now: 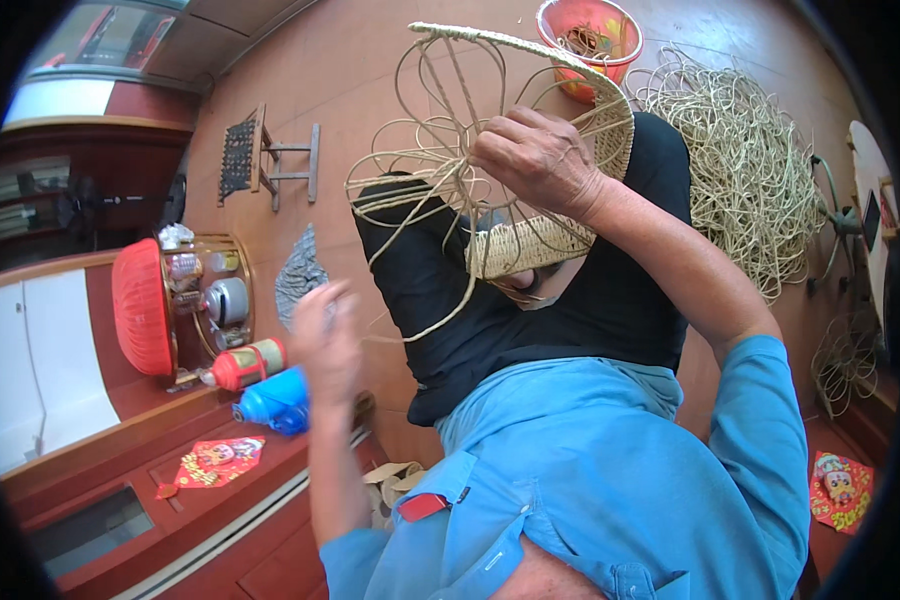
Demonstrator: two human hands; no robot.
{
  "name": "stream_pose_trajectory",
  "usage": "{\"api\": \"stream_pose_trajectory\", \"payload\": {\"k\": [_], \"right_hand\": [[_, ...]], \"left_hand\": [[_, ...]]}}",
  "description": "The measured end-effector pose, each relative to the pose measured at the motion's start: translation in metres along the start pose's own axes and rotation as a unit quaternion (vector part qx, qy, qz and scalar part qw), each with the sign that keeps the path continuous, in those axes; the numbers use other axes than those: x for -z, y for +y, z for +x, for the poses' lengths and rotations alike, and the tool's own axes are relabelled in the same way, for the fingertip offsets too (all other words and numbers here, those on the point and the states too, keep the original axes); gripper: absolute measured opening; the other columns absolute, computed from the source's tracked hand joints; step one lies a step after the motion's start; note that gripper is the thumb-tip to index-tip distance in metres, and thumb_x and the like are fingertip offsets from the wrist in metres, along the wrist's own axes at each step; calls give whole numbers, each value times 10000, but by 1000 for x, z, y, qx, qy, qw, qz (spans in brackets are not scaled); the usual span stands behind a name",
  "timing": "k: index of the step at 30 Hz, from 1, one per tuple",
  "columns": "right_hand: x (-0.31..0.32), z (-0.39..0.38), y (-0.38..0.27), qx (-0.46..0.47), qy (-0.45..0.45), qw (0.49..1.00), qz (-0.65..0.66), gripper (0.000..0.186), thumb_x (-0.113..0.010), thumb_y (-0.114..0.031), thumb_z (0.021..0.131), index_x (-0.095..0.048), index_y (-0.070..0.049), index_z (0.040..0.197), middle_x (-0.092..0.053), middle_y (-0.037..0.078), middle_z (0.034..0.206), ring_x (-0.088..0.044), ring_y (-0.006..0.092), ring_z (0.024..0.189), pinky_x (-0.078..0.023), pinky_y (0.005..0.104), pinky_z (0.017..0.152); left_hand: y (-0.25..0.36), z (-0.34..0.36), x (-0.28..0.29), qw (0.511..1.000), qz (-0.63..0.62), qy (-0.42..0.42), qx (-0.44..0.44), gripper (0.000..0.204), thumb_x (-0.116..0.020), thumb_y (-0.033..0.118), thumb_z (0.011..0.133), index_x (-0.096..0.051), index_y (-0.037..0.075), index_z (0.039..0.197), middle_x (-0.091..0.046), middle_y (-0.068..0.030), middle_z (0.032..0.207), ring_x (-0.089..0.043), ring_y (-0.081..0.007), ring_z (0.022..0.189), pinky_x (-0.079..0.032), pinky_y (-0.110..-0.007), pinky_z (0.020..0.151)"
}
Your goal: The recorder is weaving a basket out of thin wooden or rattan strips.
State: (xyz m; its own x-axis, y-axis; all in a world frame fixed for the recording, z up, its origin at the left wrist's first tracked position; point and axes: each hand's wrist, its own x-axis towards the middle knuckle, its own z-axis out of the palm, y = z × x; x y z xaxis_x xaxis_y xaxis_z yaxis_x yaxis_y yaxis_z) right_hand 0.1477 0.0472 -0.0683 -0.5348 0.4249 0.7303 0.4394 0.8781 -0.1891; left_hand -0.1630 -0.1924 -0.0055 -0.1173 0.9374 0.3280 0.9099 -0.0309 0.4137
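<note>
Workpiece location: a woven cord band lies across the lap, in and above the gap between the knees of the black trousers.

Hand state: the right hand is closed, fingers curled over loose cord strands gathered at the open side of the band; the exact finger placement is hidden. The left hand is blurred, apart from the band at the left. A single trailing strand runs from the band toward it, but whether the hand has hold of this strand, and how far its fingers are open, cannot be told.

Possible faults (judgement):
1. Tangling. The loose strands spread in large overlapping loops; a strand drawn quickly could catch a neighbouring loop.
2. Loosening. If the right hand relaxes, the gathered strands could spring apart and slacken the weave.
3. Distortion. A hard one-sided pull could bend the band out of its curve, since the lap gives only soft support.
4. Slipping. Parting the knees could let the lower section drop between them.

Orientation: the band forms a curve whose open side faces left; the loops also fan left. The upper edge runs from upper left toward the right, sloping down, then bends round at the right knee. The long axis follows this upper edge, obliquely across the lap.
</note>
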Motion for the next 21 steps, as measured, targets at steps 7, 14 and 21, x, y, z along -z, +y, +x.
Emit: {"api": "stream_pose_trajectory", "payload": {"k": [7,14,21], "right_hand": [[-5,3,-2,-9,24,1000,11,168,-797,-234,958,-659,-140,973,-647,20,922,-685,226,875,-589,373,746],[3,0,3,-9,5,1000,2,151,-792,-210,948,-681,-144,1026,-685,5,993,-701,210,924,-610,346,789],[3,-2,-1,-16,8,1000,13,161,-788,-211,948,-678,-144,1044,-688,8,1016,-706,207,936,-615,340,793]], "left_hand": [[90,13,-87,921,-292,-142,217,280,-707,228,1130,-765,16,1303,-741,-59,923,-677,-121,780,-560,-290,725],[-115,-74,53,943,261,-19,205,230,-667,181,1070,-776,171,1272,-820,-169,1031,-811,-341,944,-603,-489,801],[-251,-165,220,704,565,-156,402,245,-657,300,1046,-824,132,1106,-838,-183,1094,-809,-423,1014,-621,-587,850]]}}
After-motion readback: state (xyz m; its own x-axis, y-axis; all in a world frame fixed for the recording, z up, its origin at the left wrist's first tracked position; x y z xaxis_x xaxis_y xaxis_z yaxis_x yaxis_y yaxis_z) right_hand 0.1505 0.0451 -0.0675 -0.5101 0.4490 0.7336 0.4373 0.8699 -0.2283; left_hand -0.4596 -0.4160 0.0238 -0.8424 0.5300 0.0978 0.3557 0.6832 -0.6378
